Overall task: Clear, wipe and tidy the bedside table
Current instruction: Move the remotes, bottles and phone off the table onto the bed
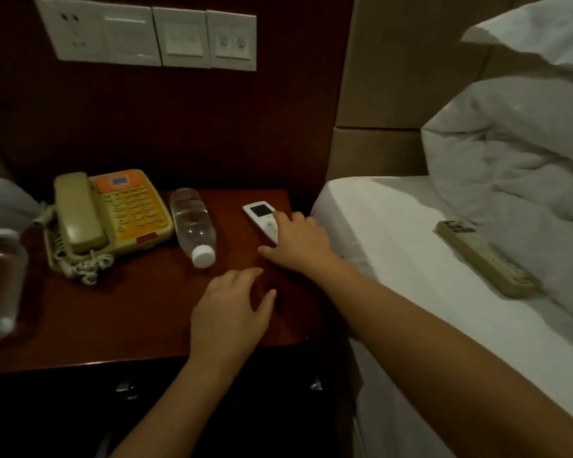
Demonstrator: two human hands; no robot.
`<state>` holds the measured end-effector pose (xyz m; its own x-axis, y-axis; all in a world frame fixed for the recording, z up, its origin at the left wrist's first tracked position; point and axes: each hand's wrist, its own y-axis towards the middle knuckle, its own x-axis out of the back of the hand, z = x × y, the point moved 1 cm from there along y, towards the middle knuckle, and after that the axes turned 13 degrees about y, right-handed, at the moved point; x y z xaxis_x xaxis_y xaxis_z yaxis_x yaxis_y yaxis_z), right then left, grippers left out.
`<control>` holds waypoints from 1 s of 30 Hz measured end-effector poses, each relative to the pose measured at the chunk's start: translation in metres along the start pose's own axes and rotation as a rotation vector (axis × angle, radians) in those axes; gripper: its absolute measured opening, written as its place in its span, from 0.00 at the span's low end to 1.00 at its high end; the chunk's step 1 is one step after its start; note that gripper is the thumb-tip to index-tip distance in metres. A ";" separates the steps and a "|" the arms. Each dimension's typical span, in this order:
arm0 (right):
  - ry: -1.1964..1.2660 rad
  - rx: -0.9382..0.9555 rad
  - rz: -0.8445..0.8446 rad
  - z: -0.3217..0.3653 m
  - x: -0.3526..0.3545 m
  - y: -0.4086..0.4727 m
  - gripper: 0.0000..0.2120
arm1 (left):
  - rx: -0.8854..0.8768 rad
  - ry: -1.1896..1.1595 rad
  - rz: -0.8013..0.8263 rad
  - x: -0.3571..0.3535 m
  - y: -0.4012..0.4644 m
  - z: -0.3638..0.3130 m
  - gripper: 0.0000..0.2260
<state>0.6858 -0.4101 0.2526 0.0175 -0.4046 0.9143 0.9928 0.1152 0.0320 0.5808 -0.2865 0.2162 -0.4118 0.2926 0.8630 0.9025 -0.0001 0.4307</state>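
Note:
The dark red wooden bedside table [119, 312] carries a beige and orange telephone [113, 216] at the back left. A clear plastic bottle with a white cap [194, 223] lies on its side beside it. A small white remote with a dark screen [262, 216] lies at the back right. My right hand [300, 244] rests on the near end of that remote, fingers spread over it and not closed around it. My left hand [232, 312] hovers open over the middle of the table, holding nothing.
A second clear bottle [0, 282] stands at the table's left edge. To the right is a bed with a white sheet [411, 259], a beige remote [483, 259] on it, and pillows [516, 143]. Wall switch plates [153, 38] hang above the table.

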 end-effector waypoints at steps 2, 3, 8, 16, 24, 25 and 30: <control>-0.002 -0.061 -0.066 0.003 -0.014 0.019 0.37 | -0.012 0.015 0.002 -0.001 -0.001 -0.001 0.18; 0.007 -0.073 -0.112 0.003 -0.019 0.026 0.36 | -0.021 0.019 -0.002 -0.001 -0.001 -0.001 0.17; 0.020 -0.017 -0.171 -0.001 -0.020 0.033 0.32 | -0.011 0.033 0.007 -0.003 -0.001 0.001 0.12; -0.086 -0.273 -0.527 -0.104 0.066 0.012 0.26 | -0.014 0.010 0.033 -0.003 0.000 0.002 0.13; -0.351 -0.497 -0.450 -0.120 0.075 0.012 0.21 | -0.011 -0.008 0.040 -0.002 -0.001 -0.001 0.14; -0.389 -0.424 -0.440 -0.108 0.071 0.014 0.24 | -0.012 -0.012 0.039 -0.002 -0.001 -0.001 0.13; -0.330 0.386 -0.240 -0.006 0.021 0.014 0.32 | 0.001 -0.012 0.024 -0.002 -0.001 -0.002 0.12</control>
<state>0.7010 -0.4220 0.2701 -0.3031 -0.1626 0.9390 0.8478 0.4039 0.3436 0.5809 -0.2893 0.2146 -0.3886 0.3044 0.8697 0.9122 -0.0058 0.4096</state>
